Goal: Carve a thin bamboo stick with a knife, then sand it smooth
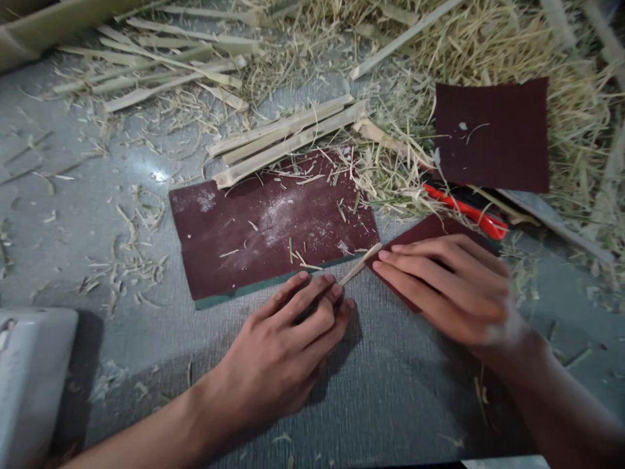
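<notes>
1. the left hand (pixel 288 342) rests knuckles-up on the grey floor (pixel 97 195), its fingers pinched together on the near end of a thin pale bamboo stick (pixel 360 263).
2. the stick slants up to the right, its far tip touching the right hand's fingertips.
3. the right hand (pixel 446 286) lies flat, fingers together and straight, pressing down a small dark red sandpaper piece (pixel 430 229).
4. a large dusty dark red sandpaper sheet (pixel 271 228) lies just beyond the left hand.
5. further out: split bamboo strips (pixel 288 137), a red-handled tool (pixel 466 210), another dark red sandpaper square (pixel 492 133), straw-like shavings (pixel 512 45).
</notes>
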`<state>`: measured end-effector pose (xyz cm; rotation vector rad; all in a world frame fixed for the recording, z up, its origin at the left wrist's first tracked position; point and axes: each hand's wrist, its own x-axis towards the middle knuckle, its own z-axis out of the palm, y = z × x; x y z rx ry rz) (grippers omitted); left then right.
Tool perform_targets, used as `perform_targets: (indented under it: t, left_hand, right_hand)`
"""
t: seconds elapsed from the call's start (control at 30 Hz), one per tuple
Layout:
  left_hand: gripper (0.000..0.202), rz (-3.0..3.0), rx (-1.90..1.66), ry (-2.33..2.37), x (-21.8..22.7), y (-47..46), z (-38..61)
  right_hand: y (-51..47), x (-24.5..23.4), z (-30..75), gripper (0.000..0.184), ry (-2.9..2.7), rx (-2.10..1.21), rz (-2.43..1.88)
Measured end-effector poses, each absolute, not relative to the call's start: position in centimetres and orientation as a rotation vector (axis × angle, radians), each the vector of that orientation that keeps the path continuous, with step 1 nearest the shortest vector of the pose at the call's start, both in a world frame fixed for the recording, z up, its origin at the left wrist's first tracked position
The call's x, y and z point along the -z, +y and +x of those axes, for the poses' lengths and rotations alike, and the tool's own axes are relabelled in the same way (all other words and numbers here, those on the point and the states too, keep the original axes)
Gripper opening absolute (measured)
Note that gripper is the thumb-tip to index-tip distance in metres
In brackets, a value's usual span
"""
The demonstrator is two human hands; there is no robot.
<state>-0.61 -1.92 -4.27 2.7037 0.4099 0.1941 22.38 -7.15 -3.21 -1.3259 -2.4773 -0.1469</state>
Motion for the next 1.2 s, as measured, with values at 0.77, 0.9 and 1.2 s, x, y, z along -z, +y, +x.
perform_targets:
  t: [0.77, 0.9, 1.2]
  left_hand:
    - [0.039, 2.690, -0.195, 0.391, 4.2, -1.8, -0.6]
    - [0.040, 2.693, -0.197, 0.406, 4.2, -1.9, -0.6]
    - [0.040, 2.690, -0.195, 0.401, 4.2, -1.9, -0.6]
  right_hand:
    - [-6.8, 3.6, 22.3, 0.021, -2.468, 0.098, -1.245]
    - [-6.8, 3.4, 22.2, 0.021, -2.461, 0.135, -1.282]
    - [-6.8, 3.0, 22.0, 0.018, -2.470, 0.135, -1.298]
